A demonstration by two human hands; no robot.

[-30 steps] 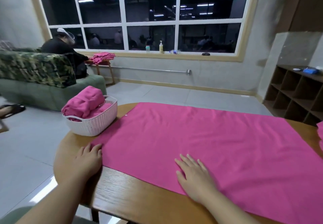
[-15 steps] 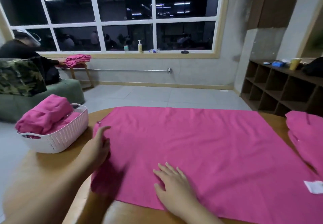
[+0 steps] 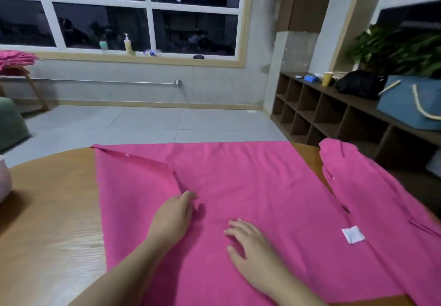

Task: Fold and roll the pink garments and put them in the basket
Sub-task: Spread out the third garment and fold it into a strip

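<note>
A large pink garment point(image 3: 250, 186) lies spread flat across the round wooden table point(image 3: 47, 222). Its left edge is folded over toward the middle, and my left hand point(image 3: 174, 215) grips the tip of that folded flap. My right hand point(image 3: 250, 246) rests flat on the cloth near the front edge, fingers spread. A second pink garment point(image 3: 372, 191) with a white label point(image 3: 353, 234) lies on the table's right side. Only a sliver of the white basket point(image 3: 3, 181) shows at the far left edge.
Dark cubby shelves point(image 3: 334, 117) stand at the right with a blue bag point(image 3: 412, 103), a black bag and a yellow cup on top. More pink clothes point(image 3: 14, 58) sit on a stool at the far left. Grey floor lies beyond the table.
My left hand has pulled the garment's left edge over to the right, making a fold. My view has swung right, so the basket has nearly left the frame.
</note>
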